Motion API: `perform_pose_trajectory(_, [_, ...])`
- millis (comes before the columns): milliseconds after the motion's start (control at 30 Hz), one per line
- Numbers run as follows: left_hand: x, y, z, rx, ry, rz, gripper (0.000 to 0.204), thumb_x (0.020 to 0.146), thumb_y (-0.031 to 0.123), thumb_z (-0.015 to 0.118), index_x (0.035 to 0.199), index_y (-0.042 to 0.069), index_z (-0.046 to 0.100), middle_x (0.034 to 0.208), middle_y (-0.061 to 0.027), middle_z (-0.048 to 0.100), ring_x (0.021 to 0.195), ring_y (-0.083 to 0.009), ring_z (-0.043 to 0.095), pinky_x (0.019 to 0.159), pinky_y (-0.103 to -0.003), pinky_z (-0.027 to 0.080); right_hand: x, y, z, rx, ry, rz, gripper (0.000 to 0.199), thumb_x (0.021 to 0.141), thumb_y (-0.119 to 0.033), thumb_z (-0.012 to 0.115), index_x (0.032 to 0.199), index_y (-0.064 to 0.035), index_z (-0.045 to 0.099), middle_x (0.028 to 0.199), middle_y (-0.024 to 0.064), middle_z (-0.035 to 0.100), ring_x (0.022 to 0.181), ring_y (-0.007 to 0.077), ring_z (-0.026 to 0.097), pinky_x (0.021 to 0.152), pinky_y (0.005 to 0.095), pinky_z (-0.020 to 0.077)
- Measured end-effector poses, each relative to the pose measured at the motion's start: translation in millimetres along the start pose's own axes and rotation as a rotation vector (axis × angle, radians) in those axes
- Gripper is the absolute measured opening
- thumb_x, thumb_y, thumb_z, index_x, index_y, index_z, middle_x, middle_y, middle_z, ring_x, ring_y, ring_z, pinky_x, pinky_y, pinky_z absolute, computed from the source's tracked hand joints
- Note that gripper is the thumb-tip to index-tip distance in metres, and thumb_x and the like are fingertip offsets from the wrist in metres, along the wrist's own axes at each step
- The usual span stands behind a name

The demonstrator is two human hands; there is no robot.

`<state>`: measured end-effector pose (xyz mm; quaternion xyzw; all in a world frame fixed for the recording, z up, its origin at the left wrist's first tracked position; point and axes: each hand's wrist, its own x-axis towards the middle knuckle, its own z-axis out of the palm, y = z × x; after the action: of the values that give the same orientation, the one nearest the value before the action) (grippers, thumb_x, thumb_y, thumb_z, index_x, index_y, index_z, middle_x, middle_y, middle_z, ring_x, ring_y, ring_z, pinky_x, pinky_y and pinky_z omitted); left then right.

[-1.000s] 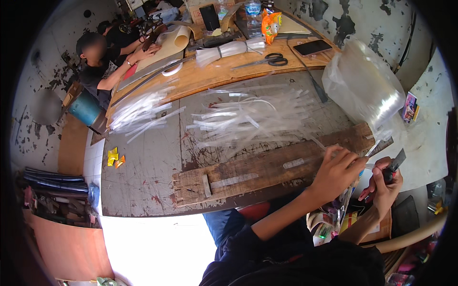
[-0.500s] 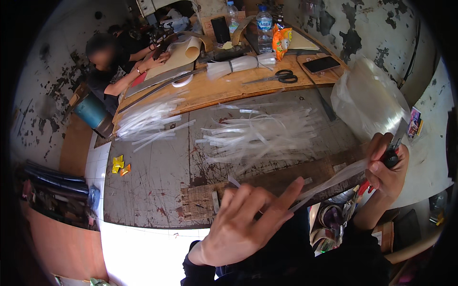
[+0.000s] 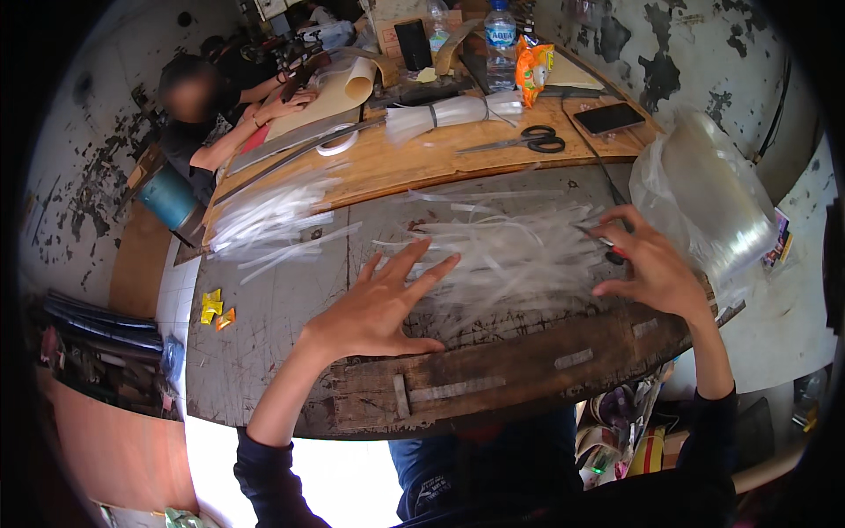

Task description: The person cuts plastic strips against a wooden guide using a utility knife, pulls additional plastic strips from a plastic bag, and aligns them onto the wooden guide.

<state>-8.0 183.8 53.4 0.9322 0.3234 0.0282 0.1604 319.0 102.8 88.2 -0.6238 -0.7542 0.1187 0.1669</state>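
A loose pile of clear plastic strips (image 3: 510, 255) lies across the middle of the scratched grey table (image 3: 264, 352). My left hand (image 3: 378, 304) is open at the pile's left end, fingers spread and thumb stretched toward the near side. My right hand (image 3: 656, 264) is at the right end of the pile, curled around a utility knife (image 3: 616, 253) with red and black parts. Much of the knife is hidden by the fingers, and its narrow tip points left over the strips. Along the near edge runs a worn wooden board (image 3: 519, 365).
A second heap of strips (image 3: 273, 211) lies at left, near yellow wrapped sweets (image 3: 211, 306). Farther back are black-handled scissors (image 3: 537, 139), a tied strip bundle (image 3: 453, 116), a phone (image 3: 609, 119) and a water bottle (image 3: 501, 44). A plastic film roll (image 3: 704, 194) stands right; another person (image 3: 198, 114) works far left.
Both hands have moved forward from the near edge onto the strip pile. The strip that stretched between them is no longer held there. My left hand has spread its fingers.
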Motion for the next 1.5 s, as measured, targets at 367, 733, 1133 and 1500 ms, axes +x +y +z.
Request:
perform_pose_trajectory(367, [62.8, -20.0, 12.0, 0.184, -0.036, 0.143, 0.103, 0.059, 0.04, 0.076, 0.14, 0.026, 0.015, 0.147, -0.0134, 0.002, 0.135, -0.0323, 0.002, 0.1, -0.067, 0.0, 57.5, 7.0, 44.5, -0.174, -0.245, -0.222, 0.081, 0.061, -0.031, 0.077, 0.125, -0.0031, 0.037, 0.118, 0.0215, 0.036, 0.084, 0.0379, 0.058, 0.076, 0.041, 0.0475])
perform_pose_trajectory(733, [88.6, -48.9, 1.0, 0.258, 0.143, 0.056, 0.082, 0.07, 0.025, 0.069, 0.137, 0.024, 0.023, 0.141, -0.0064, 0.027, 0.13, -0.0276, 0.026, 0.101, -0.066, 0.007, 117.6, 35.1, 44.7, -0.225, -0.102, -0.256, 0.064, 0.068, -0.025, 0.073, 0.123, -0.0117, 0.044, 0.117, 0.0118, 0.04, 0.088, 0.0255, 0.059, 0.074, 0.0362, 0.0475])
perform_pose_trajectory(1133, [92.4, -54.0, 10.3, 0.25, 0.21, 0.138, 0.083, 0.072, 0.047, 0.062, 0.138, 0.014, 0.022, 0.138, -0.0106, 0.03, 0.131, -0.0258, 0.024, 0.102, -0.064, 0.005, 179.1, 19.2, 31.0, 0.135, -0.084, -0.27, 0.031, 0.075, -0.018, 0.061, 0.101, -0.0012, 0.06, 0.08, 0.0103, 0.059, 0.068, 0.0207, 0.06, 0.064, 0.0341, 0.0462])
perform_pose_trajectory(1500, [94.0, -59.5, 11.3, 0.334, 0.16, 0.118, 0.069, 0.076, 0.055, 0.055, 0.128, 0.013, 0.04, 0.119, -0.0132, 0.043, 0.11, -0.0269, 0.047, 0.099, -0.056, 0.022, 202.9, 15.7, 31.9, 0.022, -0.517, -0.181, 0.028, 0.068, -0.018, 0.063, 0.093, -0.0049, 0.064, 0.066, 0.0103, 0.06, 0.05, 0.0177, 0.059, 0.044, 0.0277, 0.0448])
